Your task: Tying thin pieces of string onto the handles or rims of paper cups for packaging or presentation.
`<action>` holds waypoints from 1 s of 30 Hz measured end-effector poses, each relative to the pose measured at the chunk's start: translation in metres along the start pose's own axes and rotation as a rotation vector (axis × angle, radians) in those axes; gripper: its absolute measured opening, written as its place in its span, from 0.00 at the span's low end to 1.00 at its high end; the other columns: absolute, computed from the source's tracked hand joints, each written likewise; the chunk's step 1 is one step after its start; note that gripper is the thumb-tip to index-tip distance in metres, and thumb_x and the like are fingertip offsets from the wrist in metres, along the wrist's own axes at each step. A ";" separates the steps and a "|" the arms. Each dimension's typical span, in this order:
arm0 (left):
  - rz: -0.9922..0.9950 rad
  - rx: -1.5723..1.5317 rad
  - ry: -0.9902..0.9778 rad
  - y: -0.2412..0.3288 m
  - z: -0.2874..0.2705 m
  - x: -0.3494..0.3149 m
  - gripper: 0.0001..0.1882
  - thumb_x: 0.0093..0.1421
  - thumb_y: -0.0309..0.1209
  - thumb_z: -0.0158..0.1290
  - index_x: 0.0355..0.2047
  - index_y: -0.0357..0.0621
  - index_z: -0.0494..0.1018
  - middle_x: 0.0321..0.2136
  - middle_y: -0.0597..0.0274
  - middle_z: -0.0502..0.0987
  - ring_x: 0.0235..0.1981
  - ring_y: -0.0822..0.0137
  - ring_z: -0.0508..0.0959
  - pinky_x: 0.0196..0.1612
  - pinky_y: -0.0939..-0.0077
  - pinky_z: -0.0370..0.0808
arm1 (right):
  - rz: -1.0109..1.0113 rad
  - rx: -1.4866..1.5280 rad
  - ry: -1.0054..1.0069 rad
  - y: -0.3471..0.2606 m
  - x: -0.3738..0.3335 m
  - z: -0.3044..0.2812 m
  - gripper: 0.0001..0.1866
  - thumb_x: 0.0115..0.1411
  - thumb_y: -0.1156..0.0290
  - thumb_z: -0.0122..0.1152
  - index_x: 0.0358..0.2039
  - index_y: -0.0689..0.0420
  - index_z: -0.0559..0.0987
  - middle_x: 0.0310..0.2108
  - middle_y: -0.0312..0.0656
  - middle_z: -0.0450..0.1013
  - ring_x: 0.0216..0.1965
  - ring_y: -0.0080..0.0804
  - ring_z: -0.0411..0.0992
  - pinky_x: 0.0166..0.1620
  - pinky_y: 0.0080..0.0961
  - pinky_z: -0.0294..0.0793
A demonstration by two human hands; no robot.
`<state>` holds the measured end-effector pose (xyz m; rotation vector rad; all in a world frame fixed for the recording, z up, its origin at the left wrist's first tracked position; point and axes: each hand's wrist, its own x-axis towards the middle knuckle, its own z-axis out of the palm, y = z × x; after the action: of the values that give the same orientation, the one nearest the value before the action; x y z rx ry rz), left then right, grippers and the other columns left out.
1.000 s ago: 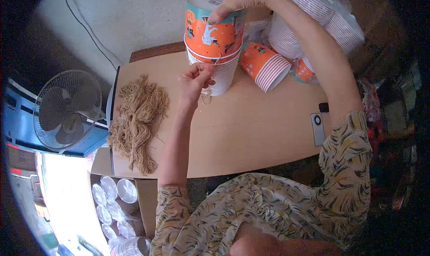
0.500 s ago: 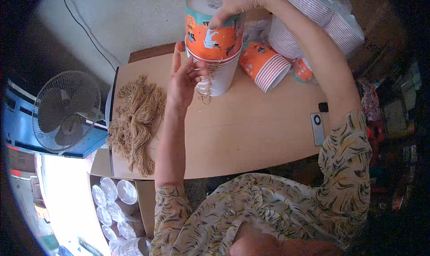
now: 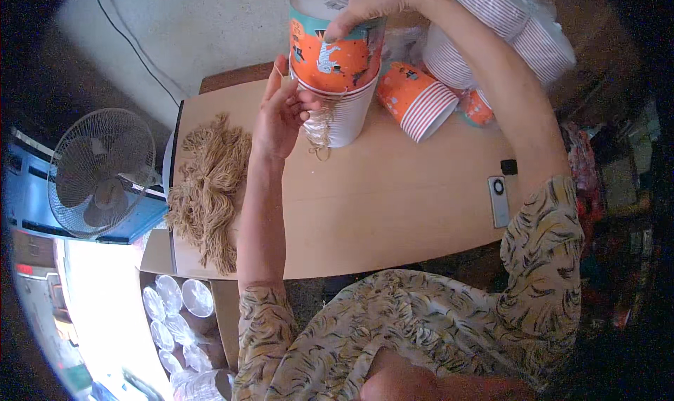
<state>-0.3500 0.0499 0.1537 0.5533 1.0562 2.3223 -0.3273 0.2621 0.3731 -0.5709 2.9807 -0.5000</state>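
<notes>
A tall stack of paper buckets [image 3: 335, 123] stands upside down near the table's far edge. Its top bucket [image 3: 330, 58] is orange and teal with printed figures; white sides and red-edged rims show below. My right hand [image 3: 368, 1] grips this top bucket from above, thumb pressed on its side; some fingers run out of the picture. At the stack's left side, my left hand [image 3: 281, 116] has its index finger raised and the others curled in. A thin strand of twine [image 3: 324, 130] lies at those fingers and dangles down the stack.
A heap of tan twine [image 3: 210, 183] lies on the table's left. Right of the stack are a tipped orange bucket stack [image 3: 421, 106] and wrapped striped stacks [image 3: 484, 15]. A phone [image 3: 498, 201] lies at right. A fan [image 3: 105, 173] and a box of wrapped cups [image 3: 175, 324] are left.
My left hand has shifted slightly left and its fingers have curled a little differently beside the rims. The right hand keeps its hold on the top bucket.
</notes>
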 end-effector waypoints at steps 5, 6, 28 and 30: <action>0.005 0.043 0.001 -0.002 -0.011 0.004 0.35 0.67 0.32 0.46 0.71 0.49 0.46 0.24 0.67 0.75 0.26 0.70 0.78 0.28 0.83 0.72 | -0.025 0.049 -0.028 -0.005 -0.001 -0.004 0.54 0.38 0.54 0.78 0.64 0.62 0.64 0.57 0.56 0.69 0.56 0.44 0.69 0.57 0.33 0.71; -0.004 0.049 0.006 -0.002 -0.011 0.004 0.34 0.67 0.33 0.46 0.71 0.49 0.46 0.24 0.67 0.75 0.26 0.70 0.78 0.27 0.83 0.71 | -0.027 0.049 -0.030 -0.005 -0.002 -0.002 0.54 0.38 0.54 0.78 0.64 0.62 0.64 0.57 0.56 0.69 0.56 0.44 0.69 0.57 0.33 0.71; -0.089 -0.082 -0.090 0.018 -0.033 0.011 0.29 0.67 0.34 0.46 0.67 0.45 0.56 0.25 0.67 0.79 0.28 0.69 0.82 0.27 0.85 0.73 | 0.018 0.149 0.027 -0.012 -0.003 0.012 0.46 0.42 0.60 0.75 0.61 0.59 0.67 0.52 0.53 0.72 0.51 0.41 0.72 0.53 0.33 0.73; -0.068 0.031 0.022 0.012 -0.034 0.016 0.25 0.66 0.36 0.48 0.63 0.45 0.64 0.30 0.67 0.81 0.30 0.71 0.82 0.31 0.83 0.73 | -0.001 0.224 0.000 -0.007 -0.006 0.012 0.46 0.42 0.60 0.75 0.62 0.59 0.66 0.53 0.53 0.72 0.52 0.41 0.71 0.53 0.33 0.73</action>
<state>-0.3846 0.0334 0.1445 0.4967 1.1059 2.2610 -0.3173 0.2546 0.3646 -0.5508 2.8698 -0.8192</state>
